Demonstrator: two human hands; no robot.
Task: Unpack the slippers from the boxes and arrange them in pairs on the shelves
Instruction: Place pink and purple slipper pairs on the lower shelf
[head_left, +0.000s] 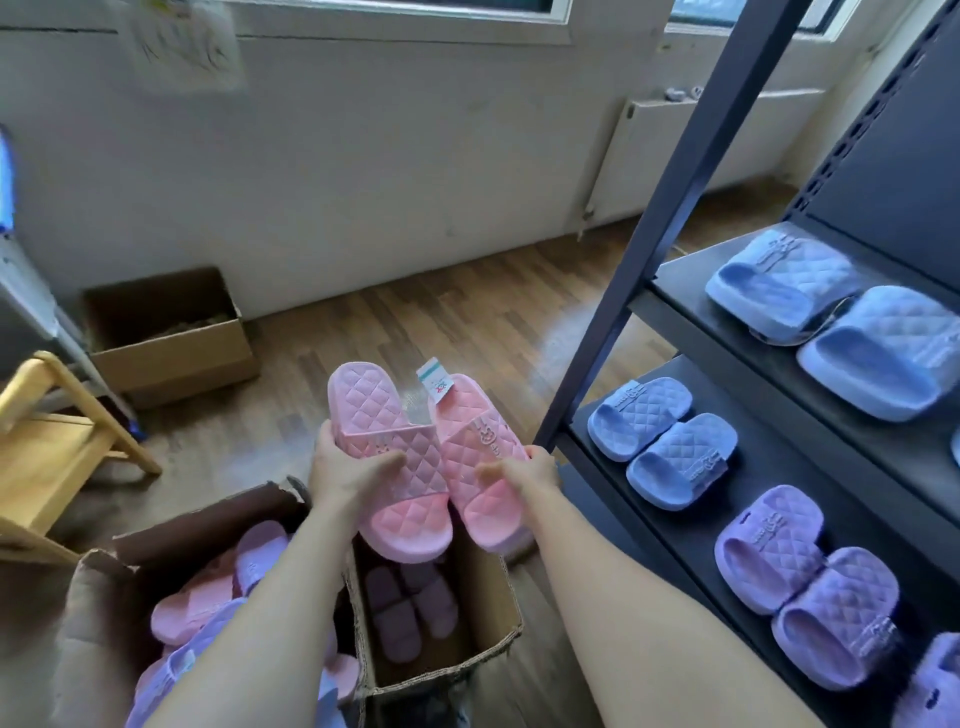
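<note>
Wood floor (467, 332) lies under two boxes (485, 618). Above them the left hand (345, 467) grips one pink slipper (387, 431), and the right hand (524, 470) grips its mate (475, 457). Their white tag (435, 382) has print too small to read. Blue pairs (662, 441) and a purple pair (802, 584) sit on the shelves (691, 535).

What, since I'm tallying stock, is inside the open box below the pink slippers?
One dusky purple pair lies on the bottom of the box. The held pink slippers cover its far end, so more pairs there cannot be ruled out.
</note>
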